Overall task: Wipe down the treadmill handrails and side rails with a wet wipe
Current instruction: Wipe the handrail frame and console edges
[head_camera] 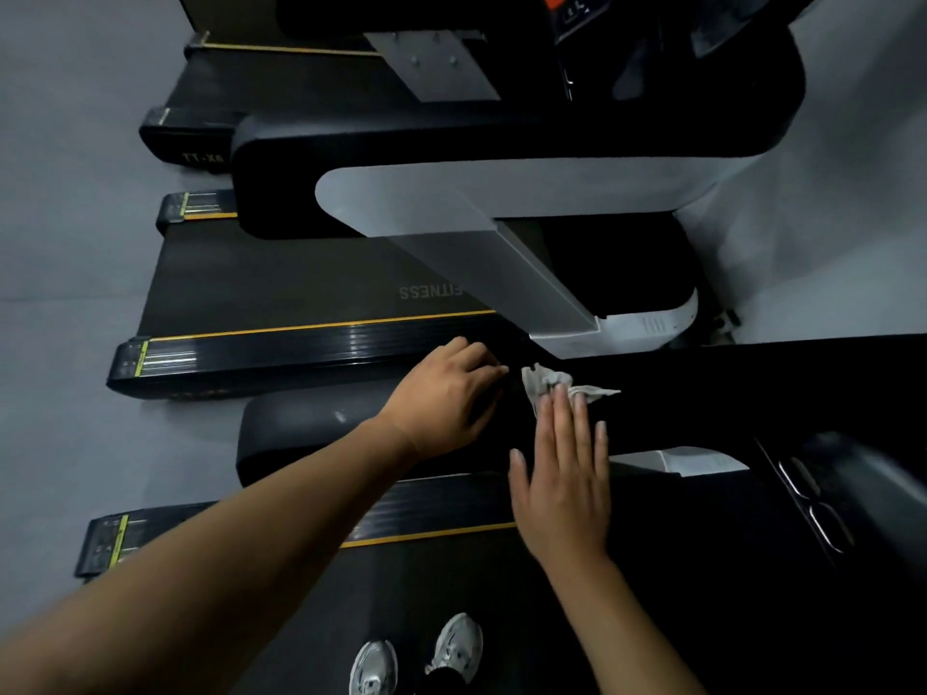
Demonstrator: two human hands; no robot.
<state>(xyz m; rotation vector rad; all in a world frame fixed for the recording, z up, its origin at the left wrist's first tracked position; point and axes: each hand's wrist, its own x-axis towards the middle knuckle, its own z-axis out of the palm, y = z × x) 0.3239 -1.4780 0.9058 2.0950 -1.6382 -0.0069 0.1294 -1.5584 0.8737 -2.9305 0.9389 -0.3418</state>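
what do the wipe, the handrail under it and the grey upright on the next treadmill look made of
The wipe looks like thin whitish nonwoven cloth or paper: crumpled, soft folds.
The handrail looks like matte black moulded plastic or rubbery foam: rounded end, dull highlight.
The upright looks like satin grey painted metal, maybe plastic: flat faces, crisp edges.

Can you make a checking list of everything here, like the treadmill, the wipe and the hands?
Surface: black handrail, smooth and dark.
Job's things: crumpled wet wipe lying on the handrail; side rail with a yellow stripe below it.
Clutter: nothing seen.
Hands: left hand curls over the handrail's far edge; right hand is flat, fingertips pressing the wet wipe.
Cables: nothing seen.
Surroundings: more treadmills alongside, grey floor, white shoes on the belt.
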